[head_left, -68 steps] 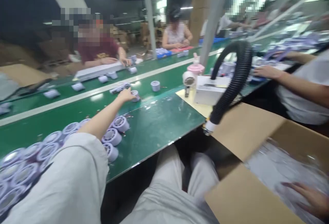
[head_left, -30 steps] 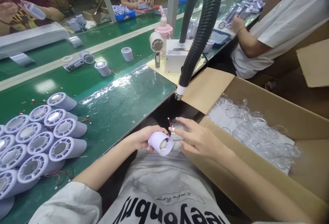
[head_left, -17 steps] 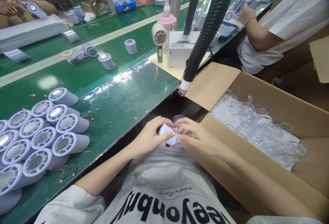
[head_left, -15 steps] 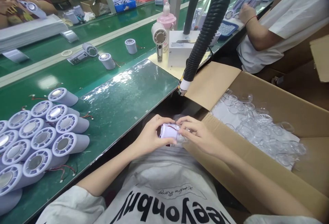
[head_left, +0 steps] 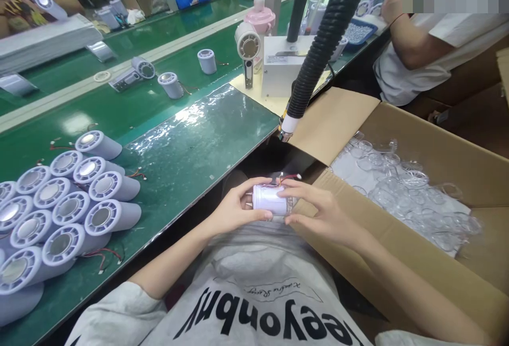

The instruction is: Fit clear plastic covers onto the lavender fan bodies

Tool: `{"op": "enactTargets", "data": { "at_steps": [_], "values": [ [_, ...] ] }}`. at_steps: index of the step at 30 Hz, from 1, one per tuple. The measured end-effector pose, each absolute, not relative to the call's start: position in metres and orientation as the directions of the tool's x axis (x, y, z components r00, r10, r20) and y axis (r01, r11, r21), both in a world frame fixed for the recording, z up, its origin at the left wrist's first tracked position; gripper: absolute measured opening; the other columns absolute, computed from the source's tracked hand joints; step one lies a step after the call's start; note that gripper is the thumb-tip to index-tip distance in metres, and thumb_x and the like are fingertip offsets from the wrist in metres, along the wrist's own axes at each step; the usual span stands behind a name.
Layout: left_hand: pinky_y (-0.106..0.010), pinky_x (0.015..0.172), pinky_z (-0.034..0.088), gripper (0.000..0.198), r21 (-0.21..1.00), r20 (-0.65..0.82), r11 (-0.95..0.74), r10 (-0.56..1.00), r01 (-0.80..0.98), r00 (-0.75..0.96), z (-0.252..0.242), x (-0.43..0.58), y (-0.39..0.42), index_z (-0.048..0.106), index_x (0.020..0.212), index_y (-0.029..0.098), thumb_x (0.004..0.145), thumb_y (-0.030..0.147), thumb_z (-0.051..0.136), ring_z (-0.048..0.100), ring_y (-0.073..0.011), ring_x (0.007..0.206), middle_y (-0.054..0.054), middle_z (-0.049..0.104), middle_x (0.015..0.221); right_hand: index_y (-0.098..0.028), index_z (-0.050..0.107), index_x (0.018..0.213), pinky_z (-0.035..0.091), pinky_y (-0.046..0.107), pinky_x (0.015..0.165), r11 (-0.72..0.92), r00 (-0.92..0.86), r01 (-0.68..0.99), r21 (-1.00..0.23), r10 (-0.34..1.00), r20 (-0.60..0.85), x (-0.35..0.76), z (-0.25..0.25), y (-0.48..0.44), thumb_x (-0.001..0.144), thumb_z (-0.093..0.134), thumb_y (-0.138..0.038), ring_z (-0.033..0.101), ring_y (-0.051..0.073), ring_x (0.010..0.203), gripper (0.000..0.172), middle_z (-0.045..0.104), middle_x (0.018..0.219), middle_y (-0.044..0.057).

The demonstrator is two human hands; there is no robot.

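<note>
Between my two hands, in front of my shirt, lies a lilac cylinder (head_left: 270,200) on its side, with thin red wires and a small white plug above it. My left hand (head_left: 234,205) grips its left end, thumb below and fingers above. My right hand (head_left: 318,208) holds the right end, where a clear plastic piece (head_left: 289,206) sits against the cylinder. On the green bench (head_left: 191,160) at the left stand several similar lilac cylinders (head_left: 63,242) with round metal-centred ends and loose wires.
An open cardboard box (head_left: 429,150) with clear plastic rings (head_left: 421,197) is at the right. A black ribbed hose (head_left: 318,54) hangs beside a white machine (head_left: 282,73). A small fan (head_left: 248,44) stands near it. People work across the belt and at the upper right.
The cylinder has turned, so its wires and plug now stick out above it. My right fingers have spread around the clear piece at its right end. The whole view has shifted slightly.
</note>
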State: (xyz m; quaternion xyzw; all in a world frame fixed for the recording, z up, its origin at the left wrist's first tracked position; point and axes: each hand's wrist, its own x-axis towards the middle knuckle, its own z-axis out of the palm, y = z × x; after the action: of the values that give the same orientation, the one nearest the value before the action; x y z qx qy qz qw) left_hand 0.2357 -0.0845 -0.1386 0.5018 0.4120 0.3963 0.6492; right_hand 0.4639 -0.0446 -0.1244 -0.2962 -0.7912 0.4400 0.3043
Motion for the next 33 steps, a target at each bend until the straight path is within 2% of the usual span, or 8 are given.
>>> {"op": "enactTargets", "data": {
  "at_steps": [2,4,8,10,13,17,26,33],
  "values": [
    [-0.030,0.081,0.055,0.065,0.978,-0.160,0.200,0.911,-0.067,0.381,-0.137,0.234,-0.085,0.054,0.130,0.027,0.071,0.028,0.079,0.062,-0.0235,0.107,-0.010,0.055,0.134,-0.026,0.065,0.117,0.043,0.048,0.107,0.517,-0.652,0.217,-0.828,0.708,0.272,0.467,-0.126,-0.049,0.085,0.071,-0.033,0.055,0.029,0.123,0.033,0.063,0.128,0.007],
    [-0.030,0.083,0.055,0.068,0.984,-0.143,0.173,0.899,-0.036,0.414,-0.134,0.232,-0.086,0.052,0.133,0.029,0.071,0.028,0.079,0.061,-0.0239,0.109,-0.009,0.053,0.137,-0.027,0.063,0.118,0.047,0.045,0.104,0.499,-0.655,0.223,-0.837,0.713,0.251,0.470,-0.126,-0.051,0.085,0.072,-0.033,0.058,0.028,0.119,0.035,0.063,0.128,0.006],
    [-0.035,0.100,0.048,0.072,0.998,-0.055,0.064,0.895,-0.006,0.443,-0.130,0.231,-0.086,0.050,0.136,0.032,0.071,0.023,0.079,0.056,-0.0252,0.121,-0.007,0.052,0.141,-0.027,0.061,0.117,0.055,0.039,0.094,0.349,-0.644,0.190,-0.918,0.750,0.151,0.471,-0.120,-0.052,0.082,0.075,-0.031,0.065,0.024,0.106,0.039,0.064,0.124,0.004],
    [-0.036,0.103,0.047,0.072,0.999,-0.032,0.038,0.896,-0.004,0.443,-0.129,0.231,-0.088,0.050,0.136,0.032,0.071,0.022,0.079,0.055,-0.0257,0.123,-0.007,0.052,0.142,-0.028,0.060,0.118,0.056,0.037,0.093,0.273,-0.646,0.177,-0.946,0.757,0.098,0.471,-0.116,-0.052,0.081,0.075,-0.030,0.065,0.023,0.105,0.039,0.065,0.122,0.003],
    [-0.038,0.104,0.046,0.072,1.000,-0.014,0.013,0.898,0.004,0.439,-0.128,0.230,-0.090,0.051,0.136,0.031,0.070,0.022,0.080,0.054,-0.0266,0.125,-0.008,0.051,0.142,-0.029,0.059,0.118,0.055,0.036,0.093,0.163,-0.655,0.159,-0.974,0.756,0.020,0.470,-0.114,-0.053,0.082,0.074,-0.029,0.064,0.022,0.105,0.039,0.064,0.119,0.002],
    [-0.039,0.103,0.047,0.073,0.999,0.006,-0.020,0.895,0.028,0.446,-0.127,0.229,-0.092,0.051,0.136,0.030,0.070,0.023,0.080,0.053,-0.0274,0.126,-0.009,0.052,0.142,-0.028,0.059,0.115,0.057,0.033,0.084,0.023,-0.649,0.128,-0.992,0.758,-0.066,0.470,-0.114,-0.053,0.081,0.074,-0.030,0.064,0.021,0.101,0.037,0.064,0.116,0.003],
    [-0.041,0.104,0.046,0.074,0.989,0.059,-0.116,0.885,0.094,0.462,-0.127,0.227,-0.090,0.050,0.136,0.031,0.069,0.024,0.081,0.052,-0.0268,0.126,-0.009,0.053,0.139,-0.024,0.056,0.110,0.056,0.031,0.075,-0.229,-0.644,0.047,-0.972,0.737,-0.205,0.466,-0.115,-0.053,0.083,0.071,-0.036,0.065,0.019,0.089,0.034,0.064,0.113,0.006],
    [-0.040,0.104,0.046,0.075,0.988,0.078,-0.132,0.880,0.085,0.468,-0.130,0.227,-0.090,0.049,0.136,0.032,0.069,0.023,0.081,0.051,-0.0267,0.127,-0.009,0.051,0.140,-0.020,0.055,0.104,0.058,0.028,0.063,-0.368,-0.639,0.023,-0.930,0.710,-0.297,0.461,-0.120,-0.051,0.084,0.067,-0.053,0.066,0.015,0.065,0.040,0.066,0.081,0.001]
  ]
}}
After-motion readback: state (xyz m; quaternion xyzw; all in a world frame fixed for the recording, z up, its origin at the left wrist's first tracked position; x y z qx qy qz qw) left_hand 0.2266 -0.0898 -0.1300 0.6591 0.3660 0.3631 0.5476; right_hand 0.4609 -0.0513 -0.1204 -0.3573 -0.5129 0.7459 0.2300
